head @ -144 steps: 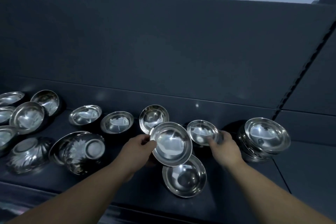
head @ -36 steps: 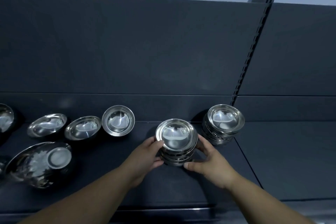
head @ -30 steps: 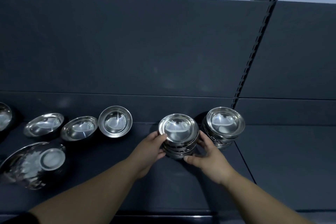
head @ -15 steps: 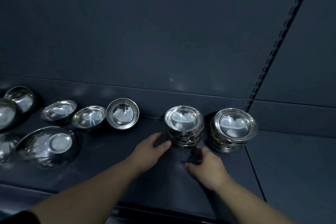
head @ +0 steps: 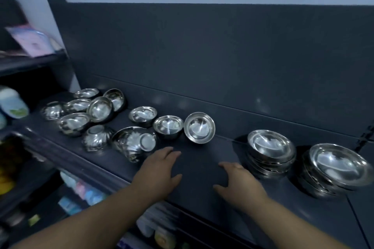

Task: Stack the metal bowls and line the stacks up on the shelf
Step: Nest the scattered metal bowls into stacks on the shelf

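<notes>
Released a second ago, the left stack [head: 270, 153] of metal bowls now stands alone on the shelf [head: 202, 170], and the view has swung left to take in the loose bowls.

Closest to the camera, blurred packets [head: 85, 194] fill the lower tier under the shelf's front lip. Above that lip the left hand [head: 159, 170] and right hand [head: 240, 184] lie well apart, both with fingers straight and spread, holding nothing. Whether the palms touch the shelf cannot be told. The right hand's fingertips are just beside the left stack, not on it. Near that stack but apart from it stands the right stack [head: 336, 170], wider at the rim.

Just ahead of the left hand's fingers lies a large fluted bowl [head: 129, 143], tipped over, with a small bowl [head: 146, 141] bottom-out in its mouth. Left of it sits an upturned fluted bowl [head: 97, 137]. Behind these run three singles: a tilted bowl [head: 199, 127] near the back panel [head: 222, 56], a middle bowl [head: 168, 126] just beside it, and a third bowl [head: 142, 114] farther left. Beyond them a crowded cluster [head: 81, 107] of bowls, rim over rim, takes up that end of the shelf.

Farthest off, a side shelf [head: 30, 60] carries a pink packet [head: 30, 40].
</notes>
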The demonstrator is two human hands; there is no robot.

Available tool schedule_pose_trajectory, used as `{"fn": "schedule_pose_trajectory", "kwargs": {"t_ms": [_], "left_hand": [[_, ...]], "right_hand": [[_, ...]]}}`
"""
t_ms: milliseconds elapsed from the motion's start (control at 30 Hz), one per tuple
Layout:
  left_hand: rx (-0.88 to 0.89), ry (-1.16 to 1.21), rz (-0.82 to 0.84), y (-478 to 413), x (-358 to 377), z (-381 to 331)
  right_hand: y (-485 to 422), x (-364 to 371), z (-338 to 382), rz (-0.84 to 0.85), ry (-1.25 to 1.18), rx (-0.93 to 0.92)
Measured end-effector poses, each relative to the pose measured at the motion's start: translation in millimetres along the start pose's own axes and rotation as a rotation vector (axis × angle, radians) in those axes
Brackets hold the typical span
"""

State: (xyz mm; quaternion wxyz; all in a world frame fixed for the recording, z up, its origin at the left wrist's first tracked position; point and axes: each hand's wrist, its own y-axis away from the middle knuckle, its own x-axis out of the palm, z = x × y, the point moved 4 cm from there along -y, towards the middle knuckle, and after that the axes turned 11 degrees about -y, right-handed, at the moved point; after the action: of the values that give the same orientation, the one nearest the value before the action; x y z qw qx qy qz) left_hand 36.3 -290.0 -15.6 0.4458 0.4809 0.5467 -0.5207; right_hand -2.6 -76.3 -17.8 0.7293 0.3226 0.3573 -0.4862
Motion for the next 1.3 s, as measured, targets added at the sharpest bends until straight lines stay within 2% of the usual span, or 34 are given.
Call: {"fn": "schedule_pose_trajectory", "kwargs": {"t_ms": [200,367,433,533,800,1033,1300], "left_hand": [[-0.066,-0.035,-0.174,12.3,-43.3,91.4],[-0.12,-0.069,-0.161,12.8,-57.4,142.6],[-0.125,-0.017,-0.095,8.5,-49.0,212.7],[-0.067,-0.065,-0.044,1.1,-39.9,213.0],[0.075,-0.117,0.1,-12.4,-12.7,242.2],[0.173,-0.135,0.111,-16.9,-6.2,232.6],[0.206,-0.039,0.15,-20.3,-1.1,218.1]], "right_hand": [[-27.1,23.8,76.1,-0.02,0.035,-0.077],[-40.7,36.6,118.8,-0.037,-0.059,-0.088],[-68.6,70.2,167.1,-0.066,-0.093,-0.069],[-67.0,70.9,173.2,-0.062,-0.165,-0.108],[-84.2,115.2,213.7,-0.077,-0.178,-0.054],[-87.5,126.5,215.2,-0.151,-0.073,-0.073],[-83.8,115.8,198.7,-0.228,-0.194,-0.089]]}}
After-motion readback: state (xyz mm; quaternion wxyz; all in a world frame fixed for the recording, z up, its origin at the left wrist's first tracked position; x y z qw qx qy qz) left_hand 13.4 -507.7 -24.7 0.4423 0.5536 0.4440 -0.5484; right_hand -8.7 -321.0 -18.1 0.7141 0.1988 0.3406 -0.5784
